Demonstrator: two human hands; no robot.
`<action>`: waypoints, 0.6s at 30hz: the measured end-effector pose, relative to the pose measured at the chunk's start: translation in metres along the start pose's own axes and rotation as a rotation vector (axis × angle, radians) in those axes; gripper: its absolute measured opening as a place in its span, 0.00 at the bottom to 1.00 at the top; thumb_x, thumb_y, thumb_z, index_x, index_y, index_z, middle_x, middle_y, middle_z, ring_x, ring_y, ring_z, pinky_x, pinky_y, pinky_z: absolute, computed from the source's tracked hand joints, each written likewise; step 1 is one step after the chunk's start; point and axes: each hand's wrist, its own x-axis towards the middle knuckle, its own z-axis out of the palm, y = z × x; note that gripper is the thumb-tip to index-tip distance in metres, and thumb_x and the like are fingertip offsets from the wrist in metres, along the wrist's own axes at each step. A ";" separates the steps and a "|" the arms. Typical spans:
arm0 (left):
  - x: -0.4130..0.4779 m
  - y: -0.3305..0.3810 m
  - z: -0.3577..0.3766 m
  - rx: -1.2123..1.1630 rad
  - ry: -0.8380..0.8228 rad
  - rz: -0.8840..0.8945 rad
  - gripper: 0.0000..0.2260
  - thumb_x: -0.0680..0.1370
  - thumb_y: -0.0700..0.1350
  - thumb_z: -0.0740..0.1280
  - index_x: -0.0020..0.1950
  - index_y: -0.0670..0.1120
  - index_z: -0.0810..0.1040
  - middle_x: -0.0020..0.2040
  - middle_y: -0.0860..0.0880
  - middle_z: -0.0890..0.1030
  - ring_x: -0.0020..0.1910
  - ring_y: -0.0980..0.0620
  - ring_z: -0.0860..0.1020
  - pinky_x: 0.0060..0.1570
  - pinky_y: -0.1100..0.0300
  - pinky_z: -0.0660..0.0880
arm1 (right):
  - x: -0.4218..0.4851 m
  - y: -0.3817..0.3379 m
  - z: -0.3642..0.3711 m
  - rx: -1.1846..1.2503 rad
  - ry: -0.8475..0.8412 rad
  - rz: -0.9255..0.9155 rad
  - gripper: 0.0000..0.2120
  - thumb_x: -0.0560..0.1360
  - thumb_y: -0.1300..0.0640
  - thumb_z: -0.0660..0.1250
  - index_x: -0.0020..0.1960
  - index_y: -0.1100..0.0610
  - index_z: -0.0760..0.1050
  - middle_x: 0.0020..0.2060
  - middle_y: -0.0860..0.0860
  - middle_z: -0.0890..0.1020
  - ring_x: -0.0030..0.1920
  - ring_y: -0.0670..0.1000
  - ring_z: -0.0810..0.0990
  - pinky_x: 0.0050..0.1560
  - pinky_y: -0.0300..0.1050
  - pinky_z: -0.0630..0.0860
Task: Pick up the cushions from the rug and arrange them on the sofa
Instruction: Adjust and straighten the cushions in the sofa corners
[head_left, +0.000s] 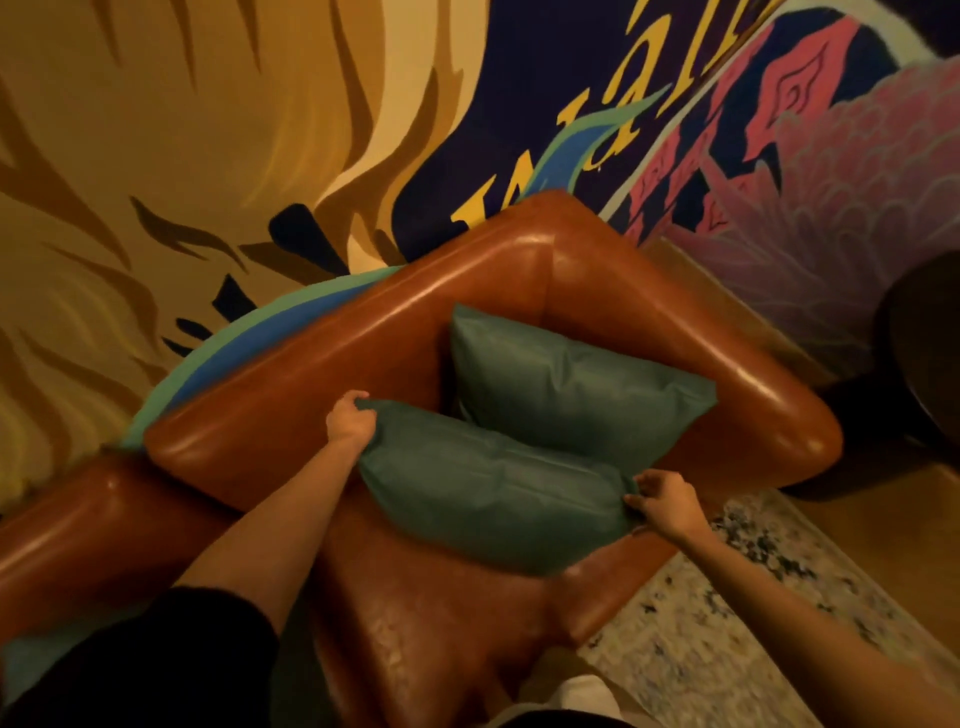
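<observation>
Two teal cushions lie on the brown leather sofa (291, 395). The far cushion (566, 384) leans into the sofa's corner, against the armrest and backrest. The near cushion (493, 493) rests on the seat in front of it, partly overlapping its lower edge. My left hand (349, 420) grips the near cushion's upper left corner by the backrest. My right hand (662, 501) pinches its right corner near the seat's front edge.
A speckled light rug (727, 613) lies on the wooden floor (883, 525) to the right of the sofa. A dark round piece of furniture (919, 364) stands at the right edge. A painted mural wall (208, 130) rises behind the sofa.
</observation>
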 end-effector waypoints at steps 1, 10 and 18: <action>-0.001 0.000 0.002 -0.035 0.035 -0.032 0.16 0.75 0.39 0.68 0.63 0.44 0.76 0.63 0.40 0.77 0.62 0.41 0.75 0.63 0.55 0.70 | 0.003 0.004 0.002 -0.060 -0.009 -0.026 0.12 0.74 0.63 0.70 0.56 0.64 0.76 0.48 0.56 0.81 0.45 0.56 0.82 0.33 0.44 0.80; 0.033 0.018 -0.008 0.056 0.026 -0.056 0.16 0.74 0.51 0.71 0.56 0.41 0.82 0.55 0.41 0.82 0.53 0.42 0.80 0.51 0.50 0.80 | 0.029 -0.014 0.033 -0.717 -0.222 -0.406 0.52 0.64 0.29 0.66 0.78 0.46 0.46 0.76 0.53 0.55 0.75 0.59 0.58 0.73 0.58 0.58; 0.056 0.056 -0.005 0.243 -0.023 0.023 0.11 0.77 0.48 0.68 0.53 0.40 0.81 0.54 0.40 0.81 0.52 0.41 0.79 0.50 0.54 0.76 | 0.063 -0.034 0.020 -0.634 -0.214 -0.477 0.40 0.65 0.36 0.71 0.73 0.47 0.64 0.62 0.51 0.77 0.63 0.55 0.76 0.62 0.51 0.73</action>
